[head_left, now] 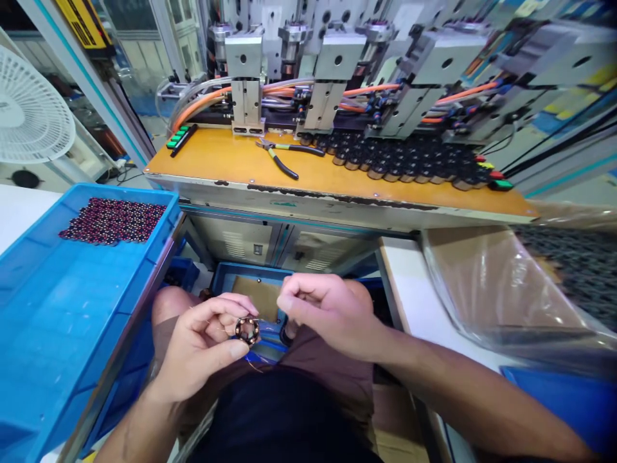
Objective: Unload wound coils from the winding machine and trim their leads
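Observation:
My left hand pinches a small ring-shaped motor stator between thumb and fingers, above my lap. Copper coils line the stator's dark ring, and thin loose wires stick out to its sides and below. Apart from it on the right, my right hand is closed, thumb against the bent fingers. Whatever it may hold, such as a wire end, is too fine to make out. A pair of cutting pliers with black and yellow handles lies spread on the orange worktop ahead.
Many dark stators stand in rows on the worktop beneath the winding machine. At left, a blue tray carries a block of finished-looking stators. Clear plastic wrap covers a box at right. A blue bin sits low between my knees.

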A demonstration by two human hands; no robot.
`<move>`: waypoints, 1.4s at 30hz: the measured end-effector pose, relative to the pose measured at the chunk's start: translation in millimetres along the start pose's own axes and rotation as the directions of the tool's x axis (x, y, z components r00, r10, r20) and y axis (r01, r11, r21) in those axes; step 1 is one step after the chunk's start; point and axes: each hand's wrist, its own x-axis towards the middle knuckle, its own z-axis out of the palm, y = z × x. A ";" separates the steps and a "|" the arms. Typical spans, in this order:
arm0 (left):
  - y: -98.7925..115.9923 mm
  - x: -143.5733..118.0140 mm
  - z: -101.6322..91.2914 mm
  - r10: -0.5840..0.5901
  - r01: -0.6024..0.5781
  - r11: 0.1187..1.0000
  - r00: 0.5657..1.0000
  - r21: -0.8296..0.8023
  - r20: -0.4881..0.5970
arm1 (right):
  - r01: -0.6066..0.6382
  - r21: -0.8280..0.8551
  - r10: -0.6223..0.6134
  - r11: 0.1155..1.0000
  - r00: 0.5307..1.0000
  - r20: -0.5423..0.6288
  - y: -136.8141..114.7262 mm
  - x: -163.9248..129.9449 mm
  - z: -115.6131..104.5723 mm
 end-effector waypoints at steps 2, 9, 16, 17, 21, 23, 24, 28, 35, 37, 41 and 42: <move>1.6 0.6 0.4 -0.036 0.037 0.999 0.999 -0.035 0.032 | 0.001 -0.027 0.000 1.000 1.000 0.017 -5.0 2.4 -6.0; 0.2 6.5 10.1 -0.191 0.222 0.945 0.971 -0.240 0.145 | 0.270 -0.226 -0.181 0.936 0.919 0.350 -29.4 24.9 -7.4; 2.6 0.0 10.3 -0.177 0.215 0.937 0.972 -0.274 0.157 | 0.170 -0.177 -0.085 0.969 0.910 0.405 -27.1 27.9 0.8; 3.3 -0.9 10.2 -0.171 0.209 0.938 0.973 -0.278 0.155 | 0.131 -0.170 -0.062 0.977 0.930 0.361 -27.1 25.5 1.4; 3.2 -2.5 8.5 -0.142 0.154 0.965 0.987 -0.212 0.069 | 0.015 -0.150 0.015 0.989 0.982 0.191 -28.7 12.9 1.4; 2.7 -2.4 7.7 -0.102 0.105 0.987 0.994 -0.121 0.029 | -0.008 -0.132 0.030 0.991 0.986 0.164 -29.9 6.5 0.8; 2.8 -2.2 7.5 -0.077 0.078 0.994 0.997 -0.072 0.020 | -0.023 -0.126 0.042 0.992 0.987 0.156 -30.6 3.6 0.5; 4.7 -1.8 7.8 -0.023 0.022 0.998 1.000 0.051 0.017 | -0.075 -0.196 0.107 0.978 0.982 0.158 -35.5 -2.7 -0.9; 4.4 -2.6 6.7 -0.042 0.040 0.998 0.998 0.046 0.048 | 0.031 -0.386 0.073 0.922 0.965 0.252 -42.1 1.3 -3.6; 4.2 -1.8 6.8 -0.042 0.042 0.999 0.997 0.002 0.061 | 0.105 -0.434 0.011 0.895 0.966 0.257 -42.3 1.2 -3.3; 2.7 2.0 7.4 -0.042 0.054 0.992 0.993 -0.112 0.107 | 0.188 -0.465 -0.056 0.865 0.958 0.283 -40.7 -1.7 -3.9; 2.0 3.0 7.5 -0.046 0.063 0.988 0.992 -0.140 0.119 | 0.189 -0.452 -0.060 0.872 0.957 0.284 -40.0 -2.4 -4.2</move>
